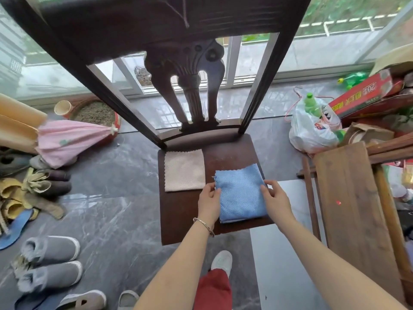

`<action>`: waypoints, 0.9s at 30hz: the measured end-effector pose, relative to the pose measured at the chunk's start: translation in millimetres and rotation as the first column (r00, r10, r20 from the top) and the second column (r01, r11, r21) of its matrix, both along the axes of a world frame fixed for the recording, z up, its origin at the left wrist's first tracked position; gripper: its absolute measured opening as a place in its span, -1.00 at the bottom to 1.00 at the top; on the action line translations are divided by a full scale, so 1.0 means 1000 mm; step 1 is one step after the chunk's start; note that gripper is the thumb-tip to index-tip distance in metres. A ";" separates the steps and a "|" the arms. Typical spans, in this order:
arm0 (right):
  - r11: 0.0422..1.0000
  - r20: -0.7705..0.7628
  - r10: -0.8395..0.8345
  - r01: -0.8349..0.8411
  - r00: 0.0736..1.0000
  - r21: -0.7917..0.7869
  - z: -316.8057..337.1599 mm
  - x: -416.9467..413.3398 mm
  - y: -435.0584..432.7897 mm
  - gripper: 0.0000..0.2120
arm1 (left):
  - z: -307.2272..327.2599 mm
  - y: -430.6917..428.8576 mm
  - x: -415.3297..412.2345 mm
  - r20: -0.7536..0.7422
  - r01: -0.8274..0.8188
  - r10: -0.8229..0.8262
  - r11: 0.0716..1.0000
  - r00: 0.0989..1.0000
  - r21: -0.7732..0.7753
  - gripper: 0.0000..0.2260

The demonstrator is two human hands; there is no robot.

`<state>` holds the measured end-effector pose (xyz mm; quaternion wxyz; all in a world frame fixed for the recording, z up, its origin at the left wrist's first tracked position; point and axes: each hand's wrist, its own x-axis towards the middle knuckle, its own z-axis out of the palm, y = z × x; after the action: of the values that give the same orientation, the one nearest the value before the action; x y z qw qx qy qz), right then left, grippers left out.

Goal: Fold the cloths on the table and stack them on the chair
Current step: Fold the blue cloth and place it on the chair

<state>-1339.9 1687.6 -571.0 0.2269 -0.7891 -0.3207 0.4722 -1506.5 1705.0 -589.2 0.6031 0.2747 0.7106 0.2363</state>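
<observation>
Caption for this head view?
Left hand and right hand hold the blue cloth on the chair, beside the beige cloth.

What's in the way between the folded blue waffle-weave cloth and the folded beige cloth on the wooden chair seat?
Nothing visible: only bare dark wooden chair seat separates the folded blue waffle-weave cloth, gripped at its sides by the left hand and right hand, from the folded beige cloth.

Glazed balcony of a home, used for storage. Sliding windows [312,52] at 12 o'clock; folded pink umbrella [67,139] at 9 o'clock; grey slippers [51,249] at 8 o'clock; plastic bag [312,133] with bottles and red carton [362,95] at 2 o'clock; carved wooden chair [183,220], centre, on marbled floor tiles [111,175].
</observation>
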 end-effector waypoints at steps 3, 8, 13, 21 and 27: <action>1.000 0.043 0.006 -0.005 0.999 -0.016 -0.023 0.002 0.000 -0.80 | -0.022 0.005 -0.001 -0.022 0.034 -0.034 0.999 0.999 0.007 -0.84; 0.997 0.092 0.066 -0.062 0.994 -0.050 -0.057 0.003 -0.002 -0.77 | -0.055 0.005 0.000 -0.058 0.062 -0.062 0.998 0.996 0.001 -0.83; 0.993 0.118 0.107 -0.099 0.987 -0.067 -0.083 0.005 0.001 -0.78 | -0.085 -0.005 0.001 -0.101 0.021 -0.022 1.000 0.995 -0.007 -0.93; 0.981 0.169 0.166 -0.147 0.972 -0.123 -0.104 0.008 -0.003 -0.87 | -0.103 -0.013 0.001 -0.147 -0.004 -0.006 0.998 0.989 -0.063 -0.88; 0.977 0.190 0.179 -0.152 0.965 -0.149 -0.106 0.014 0.000 -0.89 | -0.103 -0.010 0.004 -0.173 -0.020 0.006 0.997 0.985 -0.077 -0.95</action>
<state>-1325.9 1687.3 -676.7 0.0997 -0.8168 -0.3749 0.4271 -1502.8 1694.5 -691.9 0.5480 0.2657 0.7706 0.1874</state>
